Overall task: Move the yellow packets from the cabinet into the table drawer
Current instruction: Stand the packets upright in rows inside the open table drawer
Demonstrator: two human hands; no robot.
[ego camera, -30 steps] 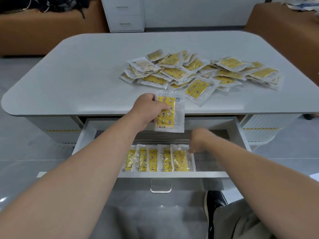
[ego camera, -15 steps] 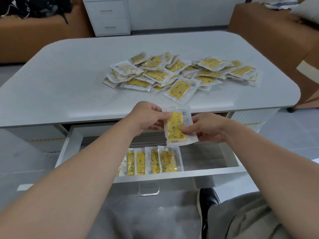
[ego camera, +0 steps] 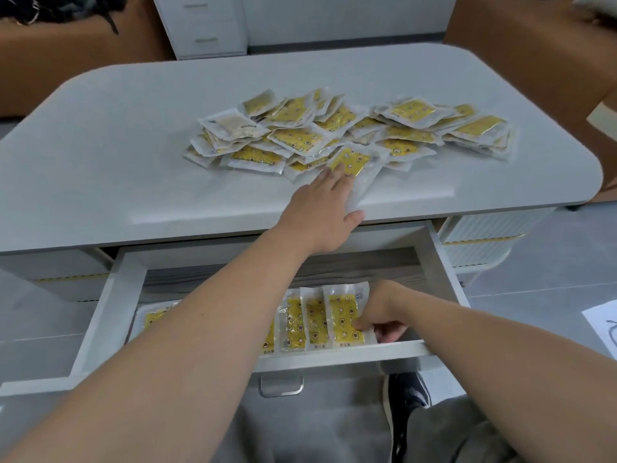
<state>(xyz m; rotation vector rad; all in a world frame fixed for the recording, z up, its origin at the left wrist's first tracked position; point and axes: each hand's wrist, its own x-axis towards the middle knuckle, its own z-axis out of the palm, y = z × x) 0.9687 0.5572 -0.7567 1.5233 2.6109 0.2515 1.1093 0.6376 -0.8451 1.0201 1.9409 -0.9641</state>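
Observation:
A pile of yellow packets (ego camera: pixel 354 128) in clear wrappers lies on the grey table top (ego camera: pixel 133 145). My left hand (ego camera: pixel 322 208) reaches over the table's front edge, fingers spread flat on the nearest packet (ego camera: pixel 354 160) of the pile. Below, the white table drawer (ego camera: pixel 103 315) stands pulled out, with a row of several packets (ego camera: pixel 307 320) standing side by side along its front. My right hand (ego camera: pixel 380 312) is inside the drawer, fingers pinched on the rightmost packet (ego camera: pixel 344 317) of that row. My left forearm hides part of the row.
A white drawer cabinet (ego camera: pixel 203 25) stands behind the table. Brown sofas flank it at left (ego camera: pixel 66 55) and right (ego camera: pixel 534 55). A sheet of paper (ego camera: pixel 604 329) lies on the floor at right. My dark shoe (ego camera: pixel 407 392) is under the drawer front.
The packet held between both hands has gone down into the drawer with my right hand, at the row's right end. My left hand has let go and reached up onto the pile.

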